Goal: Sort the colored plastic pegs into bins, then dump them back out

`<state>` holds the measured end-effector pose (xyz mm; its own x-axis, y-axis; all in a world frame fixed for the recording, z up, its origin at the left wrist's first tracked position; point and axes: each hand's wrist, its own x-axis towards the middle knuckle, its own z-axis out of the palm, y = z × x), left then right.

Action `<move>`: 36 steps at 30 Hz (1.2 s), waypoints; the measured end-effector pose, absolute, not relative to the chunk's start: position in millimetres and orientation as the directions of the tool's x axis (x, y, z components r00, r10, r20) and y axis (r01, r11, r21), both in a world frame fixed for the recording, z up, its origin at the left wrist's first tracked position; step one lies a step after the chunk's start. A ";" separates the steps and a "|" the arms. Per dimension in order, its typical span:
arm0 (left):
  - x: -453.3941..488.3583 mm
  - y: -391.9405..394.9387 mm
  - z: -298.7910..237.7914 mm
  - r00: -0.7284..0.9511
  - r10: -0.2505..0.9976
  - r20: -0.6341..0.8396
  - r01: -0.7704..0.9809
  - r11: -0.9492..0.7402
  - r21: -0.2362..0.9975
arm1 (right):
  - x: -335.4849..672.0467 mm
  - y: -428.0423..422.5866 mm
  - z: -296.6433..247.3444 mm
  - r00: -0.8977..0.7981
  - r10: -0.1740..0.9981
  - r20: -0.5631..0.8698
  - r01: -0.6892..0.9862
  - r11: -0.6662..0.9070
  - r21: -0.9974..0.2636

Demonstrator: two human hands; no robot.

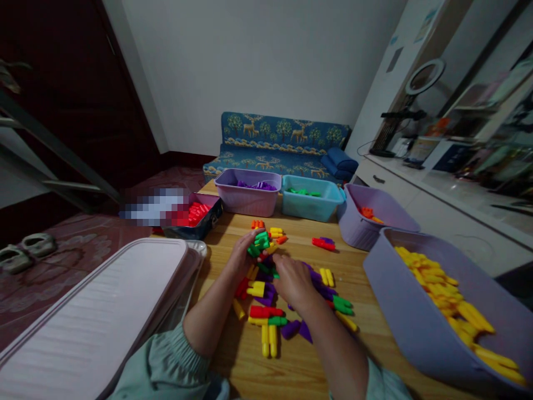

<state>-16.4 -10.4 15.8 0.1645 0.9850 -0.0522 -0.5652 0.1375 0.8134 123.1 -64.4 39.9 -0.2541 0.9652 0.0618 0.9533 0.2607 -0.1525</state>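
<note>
Green blocks (261, 241) are held by the curled fingers of the left hand (242, 253), apparently to be kept together at the mixed pile (256, 289), while whether anything is gripped by the right hand (292, 278) cannot be told

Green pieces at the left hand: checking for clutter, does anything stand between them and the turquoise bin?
Yes: yellow pieces lie on the table between the green pieces and the turquoise bin.
</note>
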 end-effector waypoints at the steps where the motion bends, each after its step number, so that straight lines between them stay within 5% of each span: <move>1: -16.2 -10.4 15.8 0.167 0.985 -0.043 -0.561 0.131 0.817 | 125.4 -62.8 39.1 -0.245 0.967 0.071 0.953 0.254 -0.163; 7: -15.7 -13.1 15.0 0.169 0.986 0.010 -0.494 0.076 0.866 | 140.8 -49.3 48.6 -0.080 0.959 0.273 0.876 0.199 -0.440; 11: -13.9 -18.5 18.6 0.257 0.965 0.058 -0.357 0.039 0.933 | 142.1 -43.9 51.4 0.049 0.901 0.432 0.671 0.290 -0.682; 17: -9.4 -26.4 26.8 0.376 0.920 0.111 -0.281 0.000 0.960 | 135.1 -41.4 39.9 0.024 0.945 0.327 0.286 0.307 -0.908; 23: -9.0 -22.9 18.3 0.309 0.950 -0.046 -0.261 0.131 0.957 | 141.7 -35.6 38.0 0.111 0.985 0.132 0.017 0.130 -0.991; 28: -12.8 -14.7 13.9 0.247 0.969 -0.030 -0.423 0.136 0.896 | 153.3 -27.8 20.5 0.068 0.985 0.157 0.253 0.136 -0.958; 32: -14.5 -10.9 13.3 0.256 0.966 -0.040 -0.535 0.176 0.826 | 160.8 -27.2 13.4 -0.046 0.973 0.226 0.679 0.196 -0.708; 36: -14.1 -9.9 14.6 0.286 0.954 -0.092 -0.586 0.250 0.771 | 157.2 -30.4 21.3 -0.062 0.949 0.308 0.730 0.253 -0.635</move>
